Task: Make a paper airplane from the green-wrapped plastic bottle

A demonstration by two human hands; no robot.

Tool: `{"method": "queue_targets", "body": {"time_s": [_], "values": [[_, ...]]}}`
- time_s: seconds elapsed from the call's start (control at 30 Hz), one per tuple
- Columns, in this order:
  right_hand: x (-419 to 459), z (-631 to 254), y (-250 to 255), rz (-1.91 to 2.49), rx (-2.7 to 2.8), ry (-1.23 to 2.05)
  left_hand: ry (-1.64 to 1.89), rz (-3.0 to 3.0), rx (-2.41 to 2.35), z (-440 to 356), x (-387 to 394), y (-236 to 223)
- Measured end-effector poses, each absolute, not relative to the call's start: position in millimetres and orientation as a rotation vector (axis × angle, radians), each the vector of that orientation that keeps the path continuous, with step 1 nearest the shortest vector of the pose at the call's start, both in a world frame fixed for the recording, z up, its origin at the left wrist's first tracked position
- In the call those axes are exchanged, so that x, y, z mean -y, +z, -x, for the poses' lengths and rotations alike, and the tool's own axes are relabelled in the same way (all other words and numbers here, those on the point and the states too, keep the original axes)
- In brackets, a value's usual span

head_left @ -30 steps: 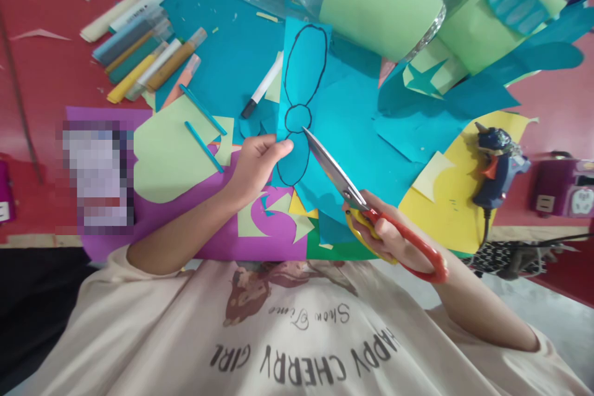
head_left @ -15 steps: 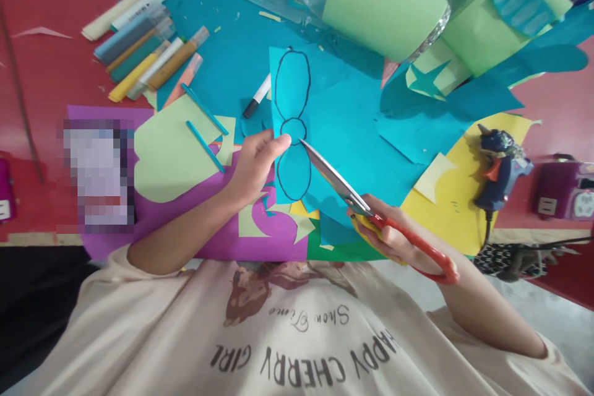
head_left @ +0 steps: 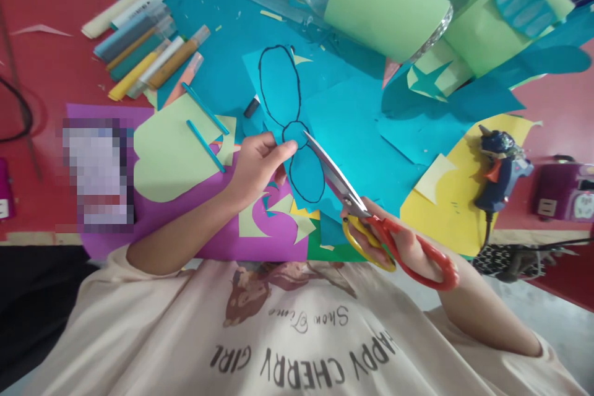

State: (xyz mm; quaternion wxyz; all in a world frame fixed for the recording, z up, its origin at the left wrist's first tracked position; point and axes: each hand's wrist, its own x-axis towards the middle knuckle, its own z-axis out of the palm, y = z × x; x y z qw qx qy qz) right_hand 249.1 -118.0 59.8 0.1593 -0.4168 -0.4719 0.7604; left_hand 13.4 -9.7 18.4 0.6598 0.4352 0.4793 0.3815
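Observation:
My left hand (head_left: 264,167) pinches a strip of blue paper (head_left: 279,83) near its middle, thumb on top. Drawn on the strip in black is a bow-like outline: two long loops joined by a small circle. In my right hand (head_left: 403,244) is a pair of scissors (head_left: 346,189) with red and yellow handles. The blade tips lie at the right edge of the small circle, close to my left thumb. A black-capped marker (head_left: 251,107) lies partly under the strip.
Several markers (head_left: 139,37) lie at the upper left, above a green paper cutout (head_left: 171,148). A clear jar wrapped in green paper (head_left: 385,6) lies at the top. On yellow paper at right sits a dark blue glue gun (head_left: 496,167). Paper scraps (head_left: 283,213) lie nearest my body.
The blue strip has tilted, its top swinging left and its bottom right. The scissor handles have spread apart, showing more of the yellow one. A dark cable has appeared at the far left.

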Motion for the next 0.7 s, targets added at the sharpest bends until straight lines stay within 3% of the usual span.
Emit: {"method": "queue_targets", "body": {"time_s": [0.7], "values": [[115,-234,57,1.077,1.208,2.129,0.809,-1.050,-1.057,-10,13,13]]}}
